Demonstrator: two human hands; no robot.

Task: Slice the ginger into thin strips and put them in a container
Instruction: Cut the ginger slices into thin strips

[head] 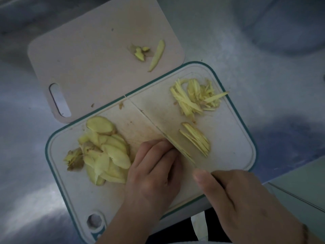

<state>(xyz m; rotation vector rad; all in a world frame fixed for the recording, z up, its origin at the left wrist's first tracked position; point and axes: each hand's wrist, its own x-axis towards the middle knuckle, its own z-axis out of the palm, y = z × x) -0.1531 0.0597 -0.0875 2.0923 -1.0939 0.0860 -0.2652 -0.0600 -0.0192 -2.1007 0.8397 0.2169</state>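
Observation:
A teal-rimmed cutting board (233,120) lies on a steel counter. Peeled ginger slices (109,152) are piled on its left half. A heap of thin ginger strips (195,97) lies at its far right, and a smaller row of fresh strips (197,140) lies just right of the knife blade (158,127). My right hand (246,201) grips the knife handle, thumb along the top. My left hand (154,168) has its fingers curled down against the blade's left side, holding ginger that is mostly hidden under them.
A beige second board (84,55) with a handle slot lies behind, partly under the teal board, carrying ginger scraps (140,53) and a peel strip (157,56). A blurred round pale vessel (284,23) stands at the back right. The counter edge (292,192) runs at the lower right.

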